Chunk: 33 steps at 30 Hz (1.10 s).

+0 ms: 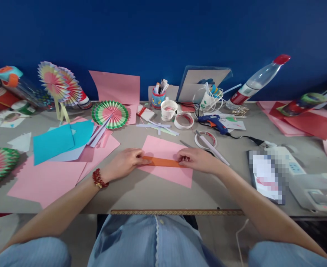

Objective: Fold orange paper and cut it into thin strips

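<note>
On pink paper point(163, 147), left hand point(126, 161) and right hand point(198, 159) pinch 1 orange strip point(164, 162).

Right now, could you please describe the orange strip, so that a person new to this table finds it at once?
Begin with the grey table before the blue wall and look at the middle of its near side. There, over a pink sheet, the orange strip stretches between the left hand and the right hand. Its colour sets it apart from the pale strips farther back.

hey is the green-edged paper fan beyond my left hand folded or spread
Spread; the paper fan forms a broad pleated disc.
</note>
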Tool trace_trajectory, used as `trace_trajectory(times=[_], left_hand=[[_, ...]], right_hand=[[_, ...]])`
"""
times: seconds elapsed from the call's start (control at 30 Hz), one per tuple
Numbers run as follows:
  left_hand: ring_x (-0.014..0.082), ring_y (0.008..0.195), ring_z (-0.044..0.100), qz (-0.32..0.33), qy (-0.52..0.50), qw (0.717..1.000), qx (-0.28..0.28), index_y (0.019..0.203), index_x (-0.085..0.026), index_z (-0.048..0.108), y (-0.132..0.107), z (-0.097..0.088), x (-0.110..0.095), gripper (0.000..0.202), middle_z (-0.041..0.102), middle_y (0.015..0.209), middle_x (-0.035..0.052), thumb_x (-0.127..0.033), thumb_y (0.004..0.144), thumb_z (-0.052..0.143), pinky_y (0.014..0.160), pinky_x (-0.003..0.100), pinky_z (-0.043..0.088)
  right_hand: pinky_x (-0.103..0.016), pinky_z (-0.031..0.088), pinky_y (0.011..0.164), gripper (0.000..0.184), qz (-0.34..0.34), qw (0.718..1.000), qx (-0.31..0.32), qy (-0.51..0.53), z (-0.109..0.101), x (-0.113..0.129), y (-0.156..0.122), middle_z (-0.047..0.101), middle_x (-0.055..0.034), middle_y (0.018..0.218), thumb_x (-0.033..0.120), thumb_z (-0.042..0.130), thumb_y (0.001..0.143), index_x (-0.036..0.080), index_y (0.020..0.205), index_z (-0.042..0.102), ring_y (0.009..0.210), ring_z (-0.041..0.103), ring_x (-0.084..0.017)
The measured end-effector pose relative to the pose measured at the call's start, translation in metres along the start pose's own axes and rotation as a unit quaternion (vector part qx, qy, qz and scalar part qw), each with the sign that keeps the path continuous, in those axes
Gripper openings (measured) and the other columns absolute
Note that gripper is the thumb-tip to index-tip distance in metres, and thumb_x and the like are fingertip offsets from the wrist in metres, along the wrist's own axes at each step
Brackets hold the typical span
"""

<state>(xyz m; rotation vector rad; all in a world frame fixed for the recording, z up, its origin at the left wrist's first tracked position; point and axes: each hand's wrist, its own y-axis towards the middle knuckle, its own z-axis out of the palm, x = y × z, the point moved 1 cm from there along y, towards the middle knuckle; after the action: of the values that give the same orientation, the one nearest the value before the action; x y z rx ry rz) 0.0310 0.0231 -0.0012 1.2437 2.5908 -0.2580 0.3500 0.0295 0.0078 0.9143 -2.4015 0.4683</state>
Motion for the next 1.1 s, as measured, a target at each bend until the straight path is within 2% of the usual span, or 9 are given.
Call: trace_trajectory(times=[0.3,0.5,0.6,0.73,0.87,1.03,1.1], left_hand=[[0.0176,0.091,0.057,0.015,-0.006,1.0,-0.024,0.129,-0.038,0.067,0.0,-0.001,0.0,0.04,0.061,0.102,0.0047,-0.028,0.109,0.033,0.083,0.027,0.042],[0.0177,0.092,0.057,0.018,-0.001,1.0,-0.021,0.129,-0.037,0.067,0.0,-0.001,0.0,0.041,0.062,0.105,0.0044,-0.026,0.109,0.032,0.084,0.028,0.042],[0.0181,0.094,0.057,0.024,0.008,0.999,-0.022,0.13,-0.037,0.066,-0.001,0.0,0.0,0.043,0.061,0.105,0.0048,-0.02,0.108,0.034,0.084,0.028,0.042],[0.0196,0.095,0.055,0.052,0.05,0.997,-0.029,0.139,-0.04,0.058,-0.003,0.003,0.001,0.048,0.06,0.105,0.0051,-0.015,0.105,0.036,0.084,0.03,0.041],[0.0184,0.088,0.052,0.069,0.077,0.994,-0.039,0.143,-0.044,0.053,-0.005,0.006,0.003,0.047,0.058,0.099,0.0038,-0.018,0.105,0.039,0.082,0.029,0.039],[0.0202,0.1,0.053,0.081,0.113,0.988,-0.061,0.144,-0.04,0.053,-0.019,0.013,0.01,0.055,0.059,0.126,0.006,-0.008,0.099,0.044,0.092,0.035,0.042],[0.0216,0.106,0.053,0.074,0.125,0.987,-0.069,0.142,-0.037,0.055,-0.03,0.016,0.013,0.056,0.059,0.127,0.007,-0.005,0.097,0.044,0.096,0.037,0.043]], right_hand=[[-0.032,0.046,0.079,0.011,0.01,1.0,0.017,0.008,-0.004,0.002,0.002,0.07,-0.0012,0.095,0.018,0.056,0.087,0.022,0.091,0.065,0.088,0.064,-0.02],[-0.032,0.047,0.078,0.01,-0.018,1.0,0.004,-0.02,0.0,-0.003,-0.001,0.069,-0.0021,0.095,0.019,0.055,0.091,0.022,0.093,0.065,0.087,0.064,-0.019],[-0.033,0.049,0.08,0.012,-0.059,0.997,-0.025,-0.046,0.005,-0.007,-0.006,0.068,-0.0053,0.099,0.021,0.054,0.095,0.021,0.097,0.065,0.094,0.064,-0.021],[-0.034,0.051,0.082,0.022,-0.112,0.981,-0.114,-0.111,0.018,-0.013,-0.02,0.069,-0.0086,0.098,0.022,0.046,0.101,0.019,0.102,0.068,0.091,0.064,-0.021],[-0.034,0.052,0.085,0.032,-0.133,0.953,-0.188,-0.195,0.034,-0.016,-0.04,0.072,-0.0078,0.102,0.012,0.041,0.1,0.021,0.107,0.071,0.095,0.064,-0.021],[-0.038,0.052,0.092,0.045,-0.131,0.932,-0.206,-0.269,0.049,-0.018,-0.062,0.072,-0.0086,0.116,0.001,0.043,0.091,0.02,0.122,0.07,0.106,0.062,-0.023],[-0.039,0.052,0.094,0.05,-0.127,0.931,-0.202,-0.278,0.052,-0.02,-0.068,0.071,-0.0084,0.121,0.0,0.044,0.089,0.021,0.129,0.067,0.11,0.061,-0.023]])
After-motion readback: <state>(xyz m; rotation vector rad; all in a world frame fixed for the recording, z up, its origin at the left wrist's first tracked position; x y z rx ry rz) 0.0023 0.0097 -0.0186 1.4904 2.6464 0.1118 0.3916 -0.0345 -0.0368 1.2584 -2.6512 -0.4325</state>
